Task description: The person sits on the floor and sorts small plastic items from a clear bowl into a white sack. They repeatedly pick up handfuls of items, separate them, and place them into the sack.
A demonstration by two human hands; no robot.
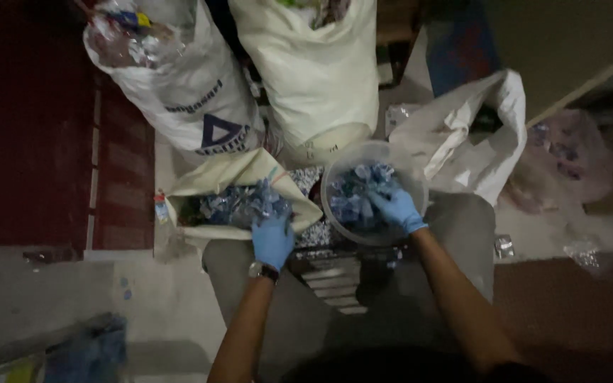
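Left hand fingers buried in sack's blue wrappers, grip indeterminate; right hand clutching wrappers inside clear tub.

Both hands wear thin blue disposable gloves that fit closely and end at the wrist. On the left hand the glove cuff stops just above a wristwatch with a dark strap and a pale round face. The glove on the right hand ends in a slightly rolled cuff, on the far side of the body from the wristwatch. Both forearms are bare, with no sleeves showing. Grey trousers cover the legs just beyond the wristwatch.
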